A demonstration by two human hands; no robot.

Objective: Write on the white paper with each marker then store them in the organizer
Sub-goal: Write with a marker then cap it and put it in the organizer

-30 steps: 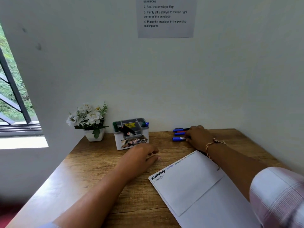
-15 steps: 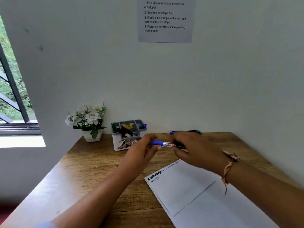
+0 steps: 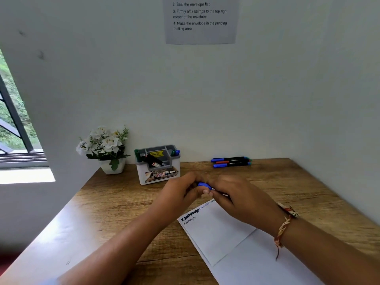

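Note:
Both hands meet above the desk on a blue-capped marker [image 3: 204,185]. My left hand [image 3: 181,192] pinches its blue cap end, and my right hand [image 3: 242,200] grips the barrel, which is mostly hidden. Below them lies the white paper [image 3: 222,233] with a few lines of handwriting at its top edge. The grey and white organizer [image 3: 158,171] stands behind, holding several markers. Three more markers [image 3: 231,162] lie side by side near the wall at the back right.
A white pot of artificial flowers [image 3: 107,149] stands left of the organizer. The wooden desk [image 3: 115,202] meets walls at the back and right. A printed instruction sheet [image 3: 200,19] hangs on the wall. A window [image 3: 12,128] is at the left.
My right hand picked a blue marker from the group by the wall and brought it to the desk's middle. My left hand rose from the desk and took hold of its cap end.

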